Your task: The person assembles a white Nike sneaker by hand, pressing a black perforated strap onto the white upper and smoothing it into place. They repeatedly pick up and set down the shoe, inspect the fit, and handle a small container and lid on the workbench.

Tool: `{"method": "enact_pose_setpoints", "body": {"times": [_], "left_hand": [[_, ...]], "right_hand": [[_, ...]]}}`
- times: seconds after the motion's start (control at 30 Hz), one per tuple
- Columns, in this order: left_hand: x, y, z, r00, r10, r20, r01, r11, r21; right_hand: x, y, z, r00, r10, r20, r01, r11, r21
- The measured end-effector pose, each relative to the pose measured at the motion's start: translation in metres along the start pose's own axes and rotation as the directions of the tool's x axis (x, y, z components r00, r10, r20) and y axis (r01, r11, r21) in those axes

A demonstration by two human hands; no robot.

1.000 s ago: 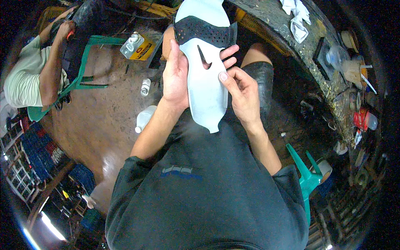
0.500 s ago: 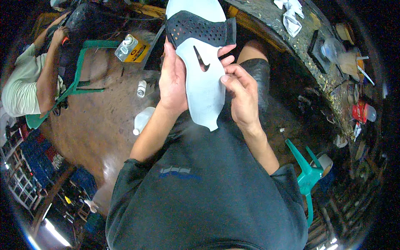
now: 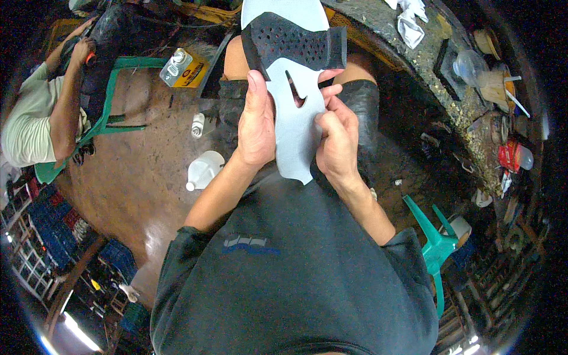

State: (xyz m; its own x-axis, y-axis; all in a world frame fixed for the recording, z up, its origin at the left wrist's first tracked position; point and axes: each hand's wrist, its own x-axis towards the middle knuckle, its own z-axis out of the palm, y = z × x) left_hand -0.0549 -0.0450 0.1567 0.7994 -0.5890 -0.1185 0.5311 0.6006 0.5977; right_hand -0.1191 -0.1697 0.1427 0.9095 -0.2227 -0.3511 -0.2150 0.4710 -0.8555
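Observation:
In front of my chest is a pale blue, flat shoe piece (image 3: 296, 139) with a curved, hook-shaped cut-out. A black perforated strap (image 3: 290, 44) crosses its upper part, and the far end runs out of the top of the picture. My left hand (image 3: 256, 127) supports the piece along its left edge, thumb pointing up beside the strap. On the opposite edge, my right hand (image 3: 338, 139) grips with its thumb and bent fingers. Some fingertips show near the cut-out at the right; other fingers are hidden beneath the piece.
A cluttered workbench (image 3: 402, 71) runs along the right, with white cloth (image 3: 409, 26) and tubs. A green stool (image 3: 438, 239) stands lower right. Another person (image 3: 50, 112) sits at left by a green frame (image 3: 112, 89). A metal can (image 3: 183, 68) and translucent jug (image 3: 204, 168) are on the floor.
The shoe piece has shifted slightly right and tilted, its cut-out now lying at a different slant. My left hand has moved right with it; my right hand's fingers are bent more along the edge.

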Motion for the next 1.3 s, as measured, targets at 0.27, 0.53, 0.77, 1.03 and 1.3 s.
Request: {"method": "enact_pose_setpoints", "body": {"times": [0.27,0.53,0.77,1.03,1.3], "left_hand": [[0.003,-0.006,0.004,1.0,-0.004,-0.002,0.004,0.998,0.057],[0.009,-0.005,0.007,1.0,-0.018,-0.014,0.019,0.99,0.138],[0.017,0.011,-0.009,0.996,0.025,-0.086,-0.036,0.991,-0.128],[-0.003,0.028,-0.016,0.975,-0.007,-0.222,0.012,1.0,0.021],[-0.004,0.029,-0.007,0.959,-0.004,-0.285,0.074,0.969,0.235]], "right_hand": [[0.001,0.0,-0.004,1.0,0.001,-0.031,-0.001,1.0,0.001],[0.003,0.004,-0.007,0.998,0.005,-0.066,0.001,0.996,0.091],[0.001,-0.02,-0.008,0.984,0.027,0.178,-0.009,0.995,-0.103],[0.008,-0.013,0.003,0.982,-0.019,0.187,0.032,0.997,-0.068],[0.013,-0.002,0.002,0.987,0.053,0.15,-0.04,0.995,-0.088]]}}
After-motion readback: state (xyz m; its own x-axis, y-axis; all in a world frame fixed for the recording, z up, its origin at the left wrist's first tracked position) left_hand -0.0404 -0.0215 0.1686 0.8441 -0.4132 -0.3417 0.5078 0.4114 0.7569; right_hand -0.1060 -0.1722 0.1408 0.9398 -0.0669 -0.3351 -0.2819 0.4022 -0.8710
